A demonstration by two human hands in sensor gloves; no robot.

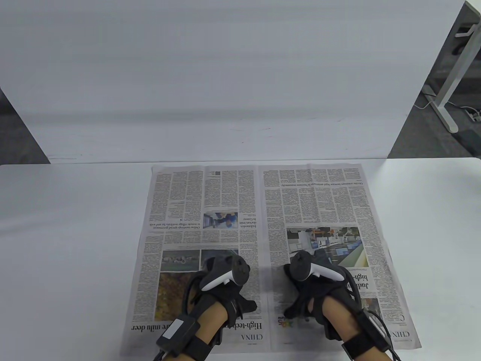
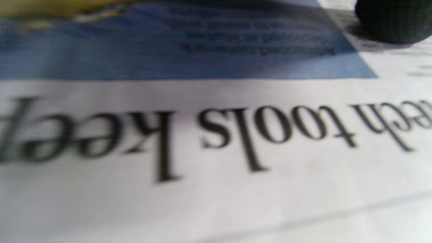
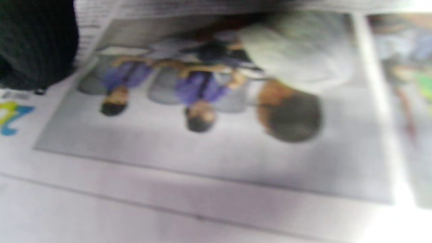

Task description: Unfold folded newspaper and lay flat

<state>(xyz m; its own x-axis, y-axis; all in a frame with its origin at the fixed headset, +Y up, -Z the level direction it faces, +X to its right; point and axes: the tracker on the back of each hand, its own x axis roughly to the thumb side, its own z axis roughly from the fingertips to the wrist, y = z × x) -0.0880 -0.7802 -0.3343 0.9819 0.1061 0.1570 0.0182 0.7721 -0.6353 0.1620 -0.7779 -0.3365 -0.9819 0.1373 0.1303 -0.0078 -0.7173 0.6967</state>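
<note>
The newspaper (image 1: pixel 308 203) lies spread as a two-page sheet on the white table (image 1: pixel 67 244), with its centre fold running away from me. My left hand (image 1: pixel 225 280) rests palm down on the left page beside the fold. My right hand (image 1: pixel 313 278) rests the same way on the right page. The trackers hide most of the fingers. In the left wrist view the headline print (image 2: pixel 216 135) fills the frame, with a gloved part (image 2: pixel 395 20) lying on the page. In the right wrist view a printed photo (image 3: pixel 216 118) is close below, with black glove (image 3: pixel 33 44) at the top left.
A white panel (image 1: pixel 225 75) stands upright along the table's far edge, just beyond the paper's top edge. Bare tabletop lies to the left and right (image 1: pixel 443 244) of the sheet. A white desk leg (image 1: pixel 451 82) stands on the floor at the far right.
</note>
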